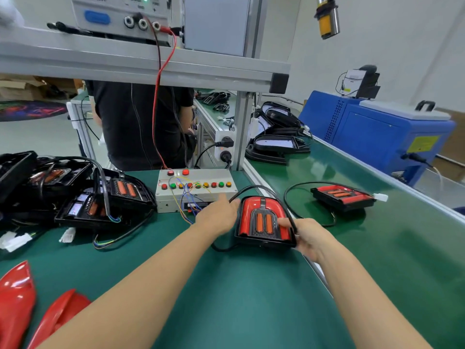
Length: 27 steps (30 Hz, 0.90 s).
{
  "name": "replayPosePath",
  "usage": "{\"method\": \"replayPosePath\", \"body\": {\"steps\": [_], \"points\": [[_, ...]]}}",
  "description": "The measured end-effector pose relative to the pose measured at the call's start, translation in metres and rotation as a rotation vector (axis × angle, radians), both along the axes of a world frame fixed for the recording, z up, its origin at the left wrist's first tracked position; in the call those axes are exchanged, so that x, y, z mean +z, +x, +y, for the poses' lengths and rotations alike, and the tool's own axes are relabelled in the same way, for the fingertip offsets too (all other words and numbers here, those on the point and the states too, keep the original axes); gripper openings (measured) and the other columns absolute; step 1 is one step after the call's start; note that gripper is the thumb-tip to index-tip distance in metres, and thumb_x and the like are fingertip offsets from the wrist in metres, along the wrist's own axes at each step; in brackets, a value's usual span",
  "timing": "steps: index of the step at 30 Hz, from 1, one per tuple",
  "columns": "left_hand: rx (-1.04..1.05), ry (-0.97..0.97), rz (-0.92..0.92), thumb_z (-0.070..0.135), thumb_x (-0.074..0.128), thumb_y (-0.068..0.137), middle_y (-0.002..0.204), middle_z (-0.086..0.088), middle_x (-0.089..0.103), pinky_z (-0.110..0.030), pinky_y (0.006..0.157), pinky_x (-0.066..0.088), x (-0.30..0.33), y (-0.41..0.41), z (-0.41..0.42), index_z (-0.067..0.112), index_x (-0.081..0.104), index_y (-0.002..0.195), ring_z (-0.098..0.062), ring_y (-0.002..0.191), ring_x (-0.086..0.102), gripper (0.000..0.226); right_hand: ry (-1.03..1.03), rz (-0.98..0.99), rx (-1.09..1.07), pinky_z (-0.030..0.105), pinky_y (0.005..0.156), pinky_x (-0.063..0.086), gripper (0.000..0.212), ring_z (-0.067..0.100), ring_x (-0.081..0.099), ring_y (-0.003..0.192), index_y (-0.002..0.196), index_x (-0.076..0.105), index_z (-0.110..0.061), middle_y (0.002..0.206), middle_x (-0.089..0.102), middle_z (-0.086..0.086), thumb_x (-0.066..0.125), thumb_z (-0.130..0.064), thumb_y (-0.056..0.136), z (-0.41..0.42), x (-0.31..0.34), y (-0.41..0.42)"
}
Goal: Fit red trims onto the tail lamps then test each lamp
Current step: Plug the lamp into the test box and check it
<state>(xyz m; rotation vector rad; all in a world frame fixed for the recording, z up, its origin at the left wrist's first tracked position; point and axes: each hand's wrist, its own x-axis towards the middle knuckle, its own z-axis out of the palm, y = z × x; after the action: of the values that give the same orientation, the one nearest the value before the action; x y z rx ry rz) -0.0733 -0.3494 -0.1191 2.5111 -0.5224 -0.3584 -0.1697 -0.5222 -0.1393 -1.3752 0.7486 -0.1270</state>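
Observation:
A tail lamp with a red trim fitted and two orange strips stands tilted on the green mat in front of me. My right hand grips its right edge, thumb on the face. My left hand is at its left edge, fingers reaching toward its black cable and the grey test box with coloured buttons. A second trimmed lamp lies to the right on the conveyor. Loose red trims lie at the lower left.
A pile of untrimmed black lamps with cables fills the left. A power supply sits on the aluminium shelf above, red lead running down. A person in black stands behind the bench. Black housings and a blue machine stand right.

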Motion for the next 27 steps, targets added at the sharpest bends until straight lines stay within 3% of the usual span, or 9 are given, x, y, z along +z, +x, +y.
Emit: {"method": "replayPosePath", "body": {"steps": [4, 8, 11, 14, 18, 20, 23, 25, 27], "points": [[-0.06, -0.128, 0.137, 0.031, 0.028, 0.102, 0.104, -0.026, 0.061, -0.04, 0.09, 0.048, 0.003, -0.005, -0.009, -0.004, 0.051, 0.115, -0.038, 0.099, 0.062, 0.043, 0.071, -0.047, 0.032, 0.031, 0.064, 0.055, 0.01, 0.022, 0.067, 0.063, 0.097, 0.067, 0.0, 0.073, 0.073, 0.012, 0.062, -0.002, 0.089, 0.007, 0.003, 0.0], [-0.016, -0.186, 0.22, 0.019, 0.037, 0.098, 0.075, -0.013, 0.054, -0.035, 0.072, 0.049, 0.003, -0.008, -0.017, 0.002, 0.058, 0.096, -0.031, 0.078, 0.055, 0.027, 0.103, -0.128, 0.07, 0.036, 0.077, 0.054, 0.024, 0.029, 0.068, 0.083, 0.114, 0.062, 0.002, 0.094, 0.073, 0.018, 0.056, 0.003, 0.091, 0.012, 0.004, -0.005], [-0.05, -0.218, 0.135, 0.014, 0.041, 0.094, 0.082, -0.015, 0.06, -0.029, 0.064, 0.036, 0.004, -0.012, -0.024, 0.006, 0.061, 0.088, -0.025, 0.075, 0.05, 0.023, 0.101, -0.206, 0.066, 0.037, 0.078, 0.055, 0.026, 0.027, 0.07, 0.083, 0.117, 0.06, 0.001, 0.097, 0.074, 0.018, 0.056, 0.003, 0.091, 0.012, 0.007, -0.015], [-0.097, -0.283, 0.121, 0.013, 0.04, 0.093, 0.094, -0.017, 0.068, -0.03, 0.066, 0.038, 0.005, -0.019, -0.036, 0.007, 0.064, 0.094, -0.028, 0.078, 0.056, 0.025, 0.097, -0.283, 0.018, 0.043, 0.087, 0.054, 0.032, 0.03, 0.068, 0.087, 0.123, 0.055, 0.001, 0.107, 0.071, 0.02, 0.056, 0.003, 0.091, 0.009, 0.009, -0.026], [-0.176, -0.322, 0.104, 0.013, 0.039, 0.093, 0.1, -0.013, 0.069, -0.031, 0.072, 0.047, 0.006, -0.031, -0.059, 0.013, 0.065, 0.104, -0.028, 0.085, 0.061, 0.029, 0.119, -0.372, -0.102, 0.034, 0.064, 0.058, 0.034, 0.025, 0.072, 0.076, 0.122, 0.055, 0.0, 0.099, 0.073, 0.017, 0.055, 0.007, 0.089, -0.002, 0.012, -0.046], [-0.217, -0.334, 0.111, 0.013, 0.038, 0.094, 0.102, -0.011, 0.069, -0.039, 0.084, 0.053, 0.007, -0.039, -0.074, 0.016, 0.064, 0.109, -0.031, 0.095, 0.063, 0.031, 0.126, -0.403, -0.166, 0.032, 0.059, 0.058, 0.035, 0.023, 0.072, 0.071, 0.122, 0.055, -0.002, 0.094, 0.075, 0.014, 0.056, 0.006, 0.088, -0.01, 0.012, -0.058], [-0.283, -0.343, 0.107, 0.013, 0.037, 0.095, 0.103, -0.011, 0.068, -0.044, 0.087, 0.052, 0.01, -0.052, -0.098, 0.015, 0.063, 0.111, -0.032, 0.098, 0.063, 0.03, 0.125, -0.45, -0.247, 0.03, 0.05, 0.056, 0.035, 0.02, 0.072, 0.063, 0.121, 0.055, -0.003, 0.084, 0.075, 0.009, 0.055, 0.006, 0.088, -0.024, 0.011, -0.075], [-0.313, -0.342, 0.078, 0.013, 0.037, 0.095, 0.101, -0.012, 0.068, -0.043, 0.084, 0.053, 0.012, -0.058, -0.115, 0.013, 0.061, 0.108, -0.032, 0.097, 0.063, 0.028, 0.122, -0.47, -0.303, 0.031, 0.051, 0.057, 0.034, 0.02, 0.072, 0.065, 0.124, 0.054, -0.003, 0.088, 0.075, 0.01, 0.052, 0.006, 0.091, -0.033, 0.01, -0.084], [-0.336, -0.29, 0.002, 0.017, 0.036, 0.097, 0.103, -0.009, 0.067, -0.038, 0.078, 0.052, 0.015, -0.063, -0.132, 0.016, 0.059, 0.111, -0.031, 0.096, 0.062, 0.027, 0.139, -0.479, -0.366, 0.034, 0.061, 0.058, 0.036, 0.023, 0.071, 0.077, 0.128, 0.053, -0.003, 0.105, 0.072, 0.015, 0.048, 0.007, 0.093, -0.041, 0.007, -0.091]]}}
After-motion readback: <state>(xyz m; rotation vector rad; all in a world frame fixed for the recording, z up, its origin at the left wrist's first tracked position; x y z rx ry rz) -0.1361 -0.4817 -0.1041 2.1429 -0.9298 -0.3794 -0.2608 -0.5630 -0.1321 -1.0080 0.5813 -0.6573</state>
